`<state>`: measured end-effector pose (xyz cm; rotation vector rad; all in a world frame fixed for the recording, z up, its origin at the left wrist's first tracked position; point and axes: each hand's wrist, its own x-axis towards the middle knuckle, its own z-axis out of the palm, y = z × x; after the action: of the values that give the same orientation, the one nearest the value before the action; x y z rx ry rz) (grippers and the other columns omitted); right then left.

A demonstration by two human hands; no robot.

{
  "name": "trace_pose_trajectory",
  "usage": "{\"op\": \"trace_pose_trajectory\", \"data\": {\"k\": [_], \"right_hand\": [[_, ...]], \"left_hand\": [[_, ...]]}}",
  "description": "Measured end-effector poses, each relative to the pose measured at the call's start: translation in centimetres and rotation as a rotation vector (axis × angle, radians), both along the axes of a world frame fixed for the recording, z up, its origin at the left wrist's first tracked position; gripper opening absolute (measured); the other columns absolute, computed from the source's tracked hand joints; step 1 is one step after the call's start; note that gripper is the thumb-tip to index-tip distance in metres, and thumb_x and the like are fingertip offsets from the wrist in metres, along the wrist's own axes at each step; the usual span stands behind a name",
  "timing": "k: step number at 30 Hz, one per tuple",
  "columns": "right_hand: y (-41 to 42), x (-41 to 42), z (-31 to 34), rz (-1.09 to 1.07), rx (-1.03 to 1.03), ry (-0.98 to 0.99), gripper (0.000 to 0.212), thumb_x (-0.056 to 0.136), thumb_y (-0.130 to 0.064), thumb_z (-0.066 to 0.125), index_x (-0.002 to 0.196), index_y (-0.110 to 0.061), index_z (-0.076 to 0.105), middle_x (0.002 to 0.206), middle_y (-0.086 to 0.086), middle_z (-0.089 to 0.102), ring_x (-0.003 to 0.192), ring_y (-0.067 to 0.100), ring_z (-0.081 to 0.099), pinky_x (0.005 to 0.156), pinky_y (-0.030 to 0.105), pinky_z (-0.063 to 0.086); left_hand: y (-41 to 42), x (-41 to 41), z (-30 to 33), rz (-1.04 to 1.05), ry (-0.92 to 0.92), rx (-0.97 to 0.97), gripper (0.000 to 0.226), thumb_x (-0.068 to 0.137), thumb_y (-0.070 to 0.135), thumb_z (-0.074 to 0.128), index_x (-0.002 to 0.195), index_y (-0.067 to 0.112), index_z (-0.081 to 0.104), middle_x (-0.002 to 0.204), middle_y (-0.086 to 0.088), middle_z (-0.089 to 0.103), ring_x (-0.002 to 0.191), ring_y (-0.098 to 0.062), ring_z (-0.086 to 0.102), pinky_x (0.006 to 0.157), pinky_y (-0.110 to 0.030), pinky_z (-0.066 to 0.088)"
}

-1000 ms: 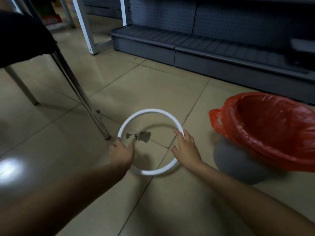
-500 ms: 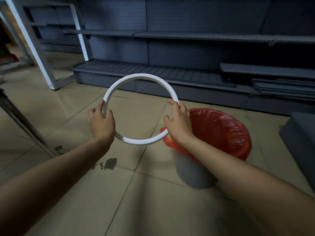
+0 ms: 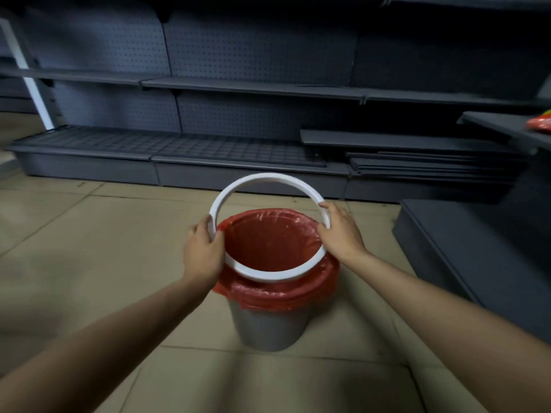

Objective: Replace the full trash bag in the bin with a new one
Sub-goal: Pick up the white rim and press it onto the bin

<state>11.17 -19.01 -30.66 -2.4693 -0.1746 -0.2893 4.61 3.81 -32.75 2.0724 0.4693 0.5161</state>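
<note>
Head view: both hands [image 3: 203, 254] [image 3: 340, 234] hold white ring [image 3: 269, 274] over red-lined bin [image 3: 269, 324].

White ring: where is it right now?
In the head view, centre: the white ring is tilted over the red-lined bin, held by both hands.

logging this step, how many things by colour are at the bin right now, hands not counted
White: 1, the white plastic ring, held tilted over the bin in the grip of the left hand and the right hand.
Red: 1, the red plastic bag lining the bin.
Grey: 1, the grey round bin.
Total: 3
</note>
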Motion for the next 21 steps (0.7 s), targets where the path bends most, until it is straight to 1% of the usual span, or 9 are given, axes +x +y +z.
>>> {"op": "trace_pose_trajectory", "data": {"k": [3, 6, 8, 10, 12, 14, 16, 18, 21], "right_hand": [[-1.6, -0.1, -1.1, 0.023, -0.092, 0.083, 0.049, 0.089, -0.017, 0.05, 0.137, -0.018, 0.039, 0.13, 0.013, 0.053, 0.118, 0.032, 0.049, 0.096, 0.038, 0.042], [-2.4, -0.3, -1.9, 0.057, -0.159, 0.121, 0.052, 0.091, -0.022, 0.049, 0.141, -0.017, 0.034, 0.135, 0.011, 0.048, 0.121, 0.029, 0.049, 0.098, 0.035, 0.041], [-2.6, -0.2, -2.0, 0.07, -0.193, 0.111, 0.051, 0.091, -0.024, 0.047, 0.14, -0.019, 0.036, 0.131, 0.009, 0.048, 0.115, 0.026, 0.053, 0.09, 0.031, 0.043], [-2.6, 0.0, -2.1, 0.09, -0.216, 0.094, 0.046, 0.09, -0.026, 0.047, 0.136, -0.022, 0.042, 0.122, 0.007, 0.049, 0.105, 0.024, 0.057, 0.08, 0.029, 0.044], [-2.5, 0.1, -2.1, 0.097, -0.231, 0.078, 0.044, 0.089, -0.03, 0.046, 0.133, -0.024, 0.044, 0.118, 0.006, 0.05, 0.099, 0.023, 0.058, 0.077, 0.029, 0.045], [-2.4, 0.1, -2.1, 0.095, -0.253, 0.06, 0.044, 0.09, -0.033, 0.045, 0.133, -0.023, 0.045, 0.117, 0.006, 0.05, 0.097, 0.023, 0.058, 0.078, 0.031, 0.048], [-2.5, -0.1, -1.9, 0.086, -0.266, 0.047, 0.046, 0.092, -0.034, 0.044, 0.136, -0.023, 0.045, 0.118, 0.005, 0.052, 0.1, 0.024, 0.058, 0.082, 0.034, 0.049], [-2.8, -0.4, -1.6, 0.083, -0.317, 0.013, 0.045, 0.093, -0.035, 0.044, 0.135, -0.021, 0.047, 0.119, 0.005, 0.054, 0.105, 0.025, 0.057, 0.086, 0.035, 0.046], [-3.1, -1.1, -1.5, 0.097, -0.442, -0.062, 0.043, 0.093, -0.037, 0.042, 0.131, -0.019, 0.051, 0.118, 0.004, 0.057, 0.105, 0.023, 0.056, 0.091, 0.034, 0.042]], "left_hand": [[-1.1, 0.4, -0.9, 0.015, 0.074, 0.053, 0.043, 0.091, 0.019, 0.045, 0.134, 0.01, 0.044, 0.127, -0.024, 0.045, 0.118, -0.039, 0.045, 0.104, -0.043, 0.033], [-1.2, 0.4, -1.4, 0.017, 0.118, 0.14, 0.043, 0.091, 0.02, 0.044, 0.133, 0.013, 0.044, 0.125, -0.023, 0.045, 0.116, -0.041, 0.045, 0.103, -0.045, 0.033], [-0.9, 0.3, -1.7, 0.031, 0.135, 0.21, 0.043, 0.09, 0.022, 0.044, 0.132, 0.015, 0.045, 0.124, -0.021, 0.047, 0.115, -0.04, 0.046, 0.103, -0.048, 0.035], [-0.8, 0.1, -1.8, 0.048, 0.148, 0.235, 0.042, 0.09, 0.023, 0.045, 0.132, 0.016, 0.045, 0.123, -0.02, 0.048, 0.115, -0.038, 0.046, 0.102, -0.049, 0.034], [-0.7, -0.3, -1.9, 0.052, 0.136, 0.235, 0.041, 0.091, 0.023, 0.045, 0.132, 0.016, 0.046, 0.123, -0.019, 0.048, 0.115, -0.037, 0.047, 0.101, -0.049, 0.036], [-0.5, -0.6, -1.9, 0.05, 0.126, 0.237, 0.042, 0.091, 0.025, 0.046, 0.133, 0.017, 0.045, 0.124, -0.018, 0.048, 0.114, -0.036, 0.048, 0.101, -0.05, 0.038], [-0.3, -0.8, -1.9, 0.048, 0.12, 0.232, 0.042, 0.092, 0.026, 0.046, 0.133, 0.017, 0.046, 0.124, -0.018, 0.049, 0.114, -0.035, 0.048, 0.102, -0.051, 0.038], [-0.1, -0.9, -1.8, 0.059, 0.122, 0.229, 0.042, 0.091, 0.025, 0.047, 0.133, 0.018, 0.047, 0.124, -0.017, 0.05, 0.114, -0.034, 0.048, 0.103, -0.052, 0.036], [0.0, -1.0, -1.6, 0.062, 0.126, 0.238, 0.043, 0.091, 0.025, 0.047, 0.133, 0.018, 0.047, 0.125, -0.016, 0.051, 0.114, -0.033, 0.049, 0.104, -0.051, 0.036]]}}
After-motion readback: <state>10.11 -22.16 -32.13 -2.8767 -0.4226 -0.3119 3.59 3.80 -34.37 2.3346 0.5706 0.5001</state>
